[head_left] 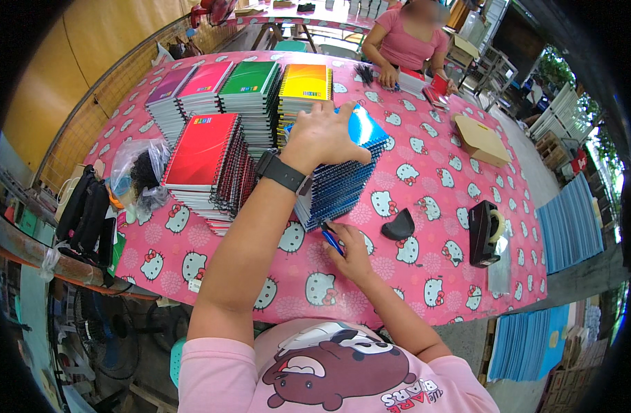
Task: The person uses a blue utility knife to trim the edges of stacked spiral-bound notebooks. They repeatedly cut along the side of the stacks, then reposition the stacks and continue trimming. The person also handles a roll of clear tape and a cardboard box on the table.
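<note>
A tall stack of blue wire-bound notebooks (343,182) stands at the middle of the table, its dark coils facing right and toward me. My left hand (323,138) lies across the top of it, fingers spread, hiding part of the uppermost cover. Low at the near corner of that stack, my right hand (353,253) is closed on small blue-handled pliers (332,241). Their dark tip is beside the lowest coils; whether it touches them I cannot tell. Left of my forearm rises a stack of red notebooks (204,151).
Behind are stacks of yellow (306,81), green (248,78), pink (206,78) and purple notebooks (171,85). A black curved piece (398,226), tape dispenser (483,234) and cardboard box (482,140) sit to the right. Across the table a person (408,41) handles red notebooks. A plastic bag (140,175) lies left.
</note>
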`<state>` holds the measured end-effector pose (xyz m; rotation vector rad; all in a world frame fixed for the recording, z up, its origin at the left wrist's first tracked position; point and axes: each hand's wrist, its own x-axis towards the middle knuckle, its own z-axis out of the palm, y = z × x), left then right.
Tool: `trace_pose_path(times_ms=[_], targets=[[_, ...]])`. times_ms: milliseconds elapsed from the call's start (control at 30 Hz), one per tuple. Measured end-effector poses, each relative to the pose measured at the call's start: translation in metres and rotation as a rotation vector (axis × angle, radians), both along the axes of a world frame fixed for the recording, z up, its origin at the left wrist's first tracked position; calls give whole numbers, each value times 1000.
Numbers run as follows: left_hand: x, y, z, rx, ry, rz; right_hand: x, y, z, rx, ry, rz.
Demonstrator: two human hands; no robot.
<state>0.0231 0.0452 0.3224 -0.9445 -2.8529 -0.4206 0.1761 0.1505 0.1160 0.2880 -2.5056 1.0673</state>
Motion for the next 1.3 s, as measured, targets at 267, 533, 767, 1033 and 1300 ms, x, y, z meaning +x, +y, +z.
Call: trace_pose_path(times_ms=[267,533,767,1033,1300], targets=[[-1,0,-3,3,25,-4,-2,-1,-4,-168,-133,8],[0,1,-1,-11,4,9,-5,5,-10,-560,-487,83],[-2,0,-1,-2,-2,1,1,-2,-3,67,-10,-14],[-1,0,-2,8,26,1,-11,14,-7,-1272,-945,246],[-1,0,-7,46,60,-5,5,19,-37,-995,-673,273]])
